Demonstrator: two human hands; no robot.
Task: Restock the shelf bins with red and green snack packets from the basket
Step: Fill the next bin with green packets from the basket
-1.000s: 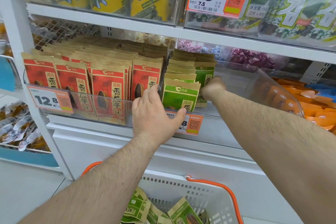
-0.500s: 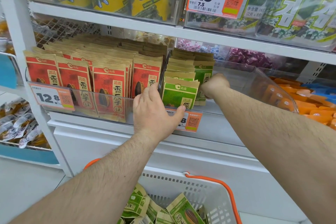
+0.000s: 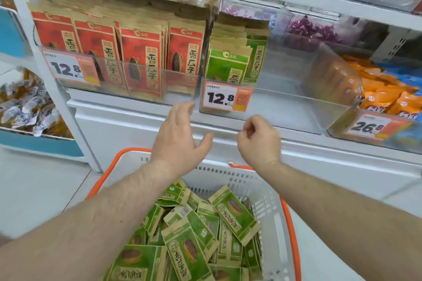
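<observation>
While the red packets [image 3: 141, 52] are filling their clear bin [image 3: 109, 73] at the left, the green packets [image 3: 230, 61] are standing only along the left side of the neighbouring bin [image 3: 296, 98], and that short row is likely to be toppling sideways into the bare space if fresh packets are being pushed in carelessly. The left hand [image 3: 177, 136] is hovering spread and holding nothing; the right hand [image 3: 259, 139] is loosely curled, also gripping nothing. Below them the white basket [image 3: 271, 210] is sitting heaped with loose green packets [image 3: 196, 235], slippery enough to be sliding from a hurried grab. White shelving [image 3: 228, 125] is lining a pale-floored shop aisle.
</observation>
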